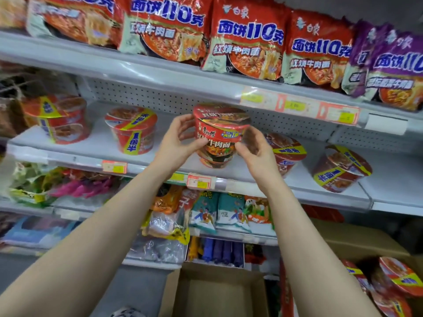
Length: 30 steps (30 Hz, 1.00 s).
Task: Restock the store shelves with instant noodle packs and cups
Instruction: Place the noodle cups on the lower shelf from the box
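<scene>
Two hands of yours hold one red, film-wrapped instant noodle cup (219, 131) in front of the white metal middle shelf (96, 143). Your left hand (176, 140) curls round the cup's left side, thumb on its lower wall. Your right hand (256, 152) grips the right side just under the rim. The cup is upright, its lid tipped slightly towards you. You cannot tell whether its base touches the shelf board.

Four red shelf cups with yellow bands sit on the same shelf. Two (132, 130) stand well apart to the left of the held one. Two lie tilted to its right, the nearer (286, 152) partly hidden behind your right hand.

On the upper shelf, red foil noodle packs (247, 37) stand in a row, with purple foil noodle packs (393, 65) at the right end. Low down between your forearms is an open brown cardboard box (215, 291). At the lower right, more red boxed cups (398, 280) lie in a second carton.
</scene>
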Available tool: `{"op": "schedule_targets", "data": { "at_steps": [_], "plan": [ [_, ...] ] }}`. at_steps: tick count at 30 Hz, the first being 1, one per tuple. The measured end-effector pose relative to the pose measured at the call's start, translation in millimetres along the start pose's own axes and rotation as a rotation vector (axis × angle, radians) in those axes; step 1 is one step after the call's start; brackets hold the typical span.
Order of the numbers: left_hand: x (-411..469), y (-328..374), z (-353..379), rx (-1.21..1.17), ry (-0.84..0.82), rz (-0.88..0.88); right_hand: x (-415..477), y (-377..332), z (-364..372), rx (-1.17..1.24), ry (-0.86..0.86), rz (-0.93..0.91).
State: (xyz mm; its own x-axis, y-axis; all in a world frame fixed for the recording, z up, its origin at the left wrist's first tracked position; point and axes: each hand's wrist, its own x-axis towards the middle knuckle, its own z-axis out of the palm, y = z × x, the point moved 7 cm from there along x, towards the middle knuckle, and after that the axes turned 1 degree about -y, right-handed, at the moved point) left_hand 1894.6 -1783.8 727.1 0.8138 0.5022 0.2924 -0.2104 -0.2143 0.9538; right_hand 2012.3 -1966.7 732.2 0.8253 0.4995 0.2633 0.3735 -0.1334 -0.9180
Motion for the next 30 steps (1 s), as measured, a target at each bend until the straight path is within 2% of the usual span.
{"op": "schedule_targets", "data": {
  "at_steps": [5,12,30],
  "plan": [
    [20,-18,14,0.002,-0.051,0.003,17,10,-1,-0.078,0.034,0.027],
    [35,-26,24,0.050,-0.087,0.022,35,13,-5,-0.113,0.208,0.073],
    [66,-38,30,0.051,-0.139,-0.017,63,26,15,-0.100,0.069,0.148]
  ]
}}
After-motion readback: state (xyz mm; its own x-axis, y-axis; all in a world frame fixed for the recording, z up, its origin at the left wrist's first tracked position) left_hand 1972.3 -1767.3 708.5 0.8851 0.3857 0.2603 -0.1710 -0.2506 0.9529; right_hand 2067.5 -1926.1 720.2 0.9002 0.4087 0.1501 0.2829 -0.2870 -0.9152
